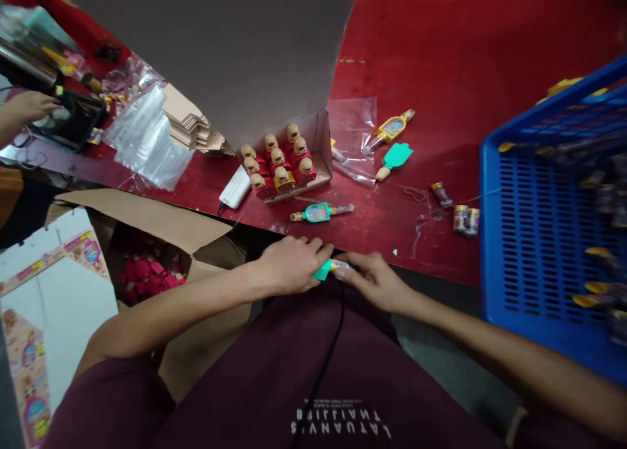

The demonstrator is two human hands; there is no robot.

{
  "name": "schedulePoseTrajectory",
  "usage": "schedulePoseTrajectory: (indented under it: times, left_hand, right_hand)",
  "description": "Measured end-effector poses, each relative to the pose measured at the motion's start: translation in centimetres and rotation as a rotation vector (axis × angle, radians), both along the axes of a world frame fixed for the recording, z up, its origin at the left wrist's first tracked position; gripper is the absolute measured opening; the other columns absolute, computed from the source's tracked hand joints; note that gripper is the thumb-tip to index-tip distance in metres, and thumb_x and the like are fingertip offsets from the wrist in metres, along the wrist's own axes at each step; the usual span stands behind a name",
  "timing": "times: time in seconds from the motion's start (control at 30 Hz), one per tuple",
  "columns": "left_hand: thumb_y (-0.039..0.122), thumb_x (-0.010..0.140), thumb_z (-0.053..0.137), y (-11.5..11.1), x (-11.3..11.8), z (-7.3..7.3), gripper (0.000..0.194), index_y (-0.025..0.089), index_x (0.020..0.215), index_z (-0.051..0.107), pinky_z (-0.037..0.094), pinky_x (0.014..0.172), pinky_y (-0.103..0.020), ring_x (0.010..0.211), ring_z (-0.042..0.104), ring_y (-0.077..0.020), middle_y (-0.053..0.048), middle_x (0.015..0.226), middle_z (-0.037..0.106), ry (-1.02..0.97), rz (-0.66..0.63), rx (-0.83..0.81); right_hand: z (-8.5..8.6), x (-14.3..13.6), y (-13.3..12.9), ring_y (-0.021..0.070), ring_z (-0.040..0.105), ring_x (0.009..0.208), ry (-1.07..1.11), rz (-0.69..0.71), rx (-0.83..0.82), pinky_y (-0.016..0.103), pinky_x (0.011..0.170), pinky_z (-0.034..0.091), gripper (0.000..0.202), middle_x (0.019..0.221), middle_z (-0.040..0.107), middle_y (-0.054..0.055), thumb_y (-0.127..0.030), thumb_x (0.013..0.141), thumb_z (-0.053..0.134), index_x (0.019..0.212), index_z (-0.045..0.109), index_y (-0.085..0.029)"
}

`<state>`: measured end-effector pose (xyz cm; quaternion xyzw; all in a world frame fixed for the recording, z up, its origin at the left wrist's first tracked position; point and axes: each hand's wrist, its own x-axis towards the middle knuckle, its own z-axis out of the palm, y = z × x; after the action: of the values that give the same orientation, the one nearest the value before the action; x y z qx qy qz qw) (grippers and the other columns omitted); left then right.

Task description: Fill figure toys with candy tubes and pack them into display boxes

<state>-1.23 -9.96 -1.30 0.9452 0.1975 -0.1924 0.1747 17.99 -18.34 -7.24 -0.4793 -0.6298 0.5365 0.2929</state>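
Observation:
Close to my body, just off the table's front edge, my left hand (pixel 296 265) is closed around a teal plastic toy piece (pixel 323 270). A small labelled tube (pixel 339 265) joins or meets that piece on the right; my right hand (pixel 375 280) pinches it between thumb and fingers. Whether the tube is seated in the toy I cannot tell. Just beyond my hands lies a teal toy with a tube (pixel 317 213) and a dog-like head. Further back are a yellow toy (pixel 392 129) and another teal toy piece (pixel 398 155).
An open carton (pixel 321 175) holds several dog-headed toys. Candy tubes (pixel 460 219) lie near a blue basket (pixel 514 240) at right. Plastic bags (pixel 151 136) and folded cardboard (pixel 189 119) lie left. Below, a cardboard box (pixel 161 217) holds pink pieces. Another person's hand (pixel 32 106) shows at far left.

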Motion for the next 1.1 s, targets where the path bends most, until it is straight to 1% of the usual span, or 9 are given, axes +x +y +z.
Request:
schedulePoseTrajectory:
  times: [0.1, 0.17, 0.33, 0.43, 0.6, 0.77, 0.83, 0.93, 1.1]
  left_hand:
    - [0.036, 0.088, 0.055, -0.2, 0.2, -0.2, 0.06, 0.008, 0.139, 0.041, 0.052, 0.072, -0.037, 0.101, 0.063, -0.0299, -0.018, 0.12, 0.06, -0.003, -0.066, 0.063]
    - [0.037, 0.087, 0.056, 0.2, 0.1, -0.5, 0.063, 0.009, 0.141, 0.041, 0.052, 0.074, -0.037, 0.103, 0.063, -0.03, -0.017, 0.122, 0.06, 0.011, -0.034, 0.033]
    - [0.04, 0.083, 0.058, 1.4, 0.1, -0.7, 0.052, 0.019, 0.13, 0.055, 0.05, 0.081, -0.035, 0.1, 0.065, -0.0256, -0.008, 0.113, 0.067, -0.022, 0.145, -0.23]
    - [0.038, 0.083, 0.059, 1.2, 0.3, -0.1, 0.041, 0.021, 0.12, 0.062, 0.051, 0.079, -0.033, 0.095, 0.066, -0.0238, -0.006, 0.105, 0.069, -0.048, 0.154, -0.306]
    - [0.04, 0.085, 0.057, -0.1, 0.5, 0.5, 0.056, 0.015, 0.135, 0.049, 0.053, 0.076, -0.038, 0.098, 0.065, -0.0281, -0.012, 0.116, 0.064, 0.014, 0.08, -0.095]
    - [0.039, 0.087, 0.056, -0.3, 0.5, 0.3, 0.063, 0.007, 0.14, 0.041, 0.054, 0.073, -0.041, 0.101, 0.064, -0.0314, -0.017, 0.12, 0.061, 0.028, -0.031, 0.034]
    - [0.039, 0.086, 0.056, 0.1, 0.4, 0.3, 0.065, 0.009, 0.141, 0.04, 0.054, 0.076, -0.042, 0.102, 0.064, -0.0312, -0.017, 0.121, 0.061, 0.029, -0.009, -0.001]
    - [0.04, 0.083, 0.059, 0.7, 0.4, 0.7, 0.065, 0.013, 0.14, 0.044, 0.052, 0.083, -0.041, 0.103, 0.064, -0.0302, -0.014, 0.121, 0.063, 0.016, 0.103, -0.11]
    - [0.036, 0.078, 0.061, 0.6, 0.5, 1.6, 0.04, 0.019, 0.115, 0.064, 0.052, 0.08, -0.035, 0.093, 0.067, -0.0254, -0.007, 0.104, 0.07, -0.043, 0.198, -0.309]
  right_hand:
    - [0.4, -0.1, 0.6, 0.0068, 0.027, 0.04, 0.215, 0.079, -0.549, 0.022, 0.039, 0.025, 0.056, 0.056, 0.044, -0.004, -0.065, 0.091, 0.041, 0.086, 0.06, -0.013]
    - [0.5, 0.1, 0.8, 0.0073, 0.03, 0.04, 0.175, 0.087, -0.534, 0.022, 0.039, 0.027, 0.055, 0.058, 0.049, -0.002, -0.064, 0.092, 0.039, 0.089, 0.06, -0.013]
    - [-0.1, 0.8, 0.5, 0.0171, 0.057, 0.07, -0.355, 0.001, 0.505, 0.027, 0.06, 0.044, 0.033, 0.081, 0.064, 0.01, -0.04, 0.096, 0.05, 0.109, 0.062, -0.012]
    - [0.0, 1.0, 0.0, 0.0162, 0.056, 0.065, -0.421, 0.079, 0.789, 0.027, 0.057, 0.042, 0.026, 0.074, 0.063, 0.008, -0.028, 0.099, 0.045, 0.11, 0.061, -0.01]
    - [1.3, 0.5, 0.2, 0.0138, 0.057, 0.065, -0.045, 0.032, 0.166, 0.025, 0.06, 0.044, 0.034, 0.077, 0.064, 0.006, -0.042, 0.098, 0.046, 0.091, 0.063, -0.014]
    - [1.4, 0.4, 1.0, 0.0066, 0.026, 0.037, 0.205, 0.106, -0.574, 0.023, 0.037, 0.023, 0.055, 0.053, 0.048, -0.004, -0.066, 0.092, 0.038, 0.079, 0.056, -0.015]
    - [1.4, 0.6, 1.0, 0.0085, 0.038, 0.041, 0.12, 0.109, -0.42, 0.023, 0.042, 0.032, 0.054, 0.06, 0.057, 0.001, -0.063, 0.094, 0.037, 0.086, 0.06, -0.014]
    - [1.5, 1.0, 0.6, 0.0171, 0.059, 0.071, -0.206, 0.028, 0.25, 0.029, 0.062, 0.046, 0.042, 0.087, 0.067, 0.01, -0.05, 0.096, 0.048, 0.106, 0.063, -0.012]
    - [1.6, 1.3, -0.1, 0.0181, 0.057, 0.067, -0.543, 0.108, 1.04, 0.03, 0.059, 0.044, 0.026, 0.078, 0.064, 0.008, -0.016, 0.095, 0.05, 0.12, 0.055, -0.008]
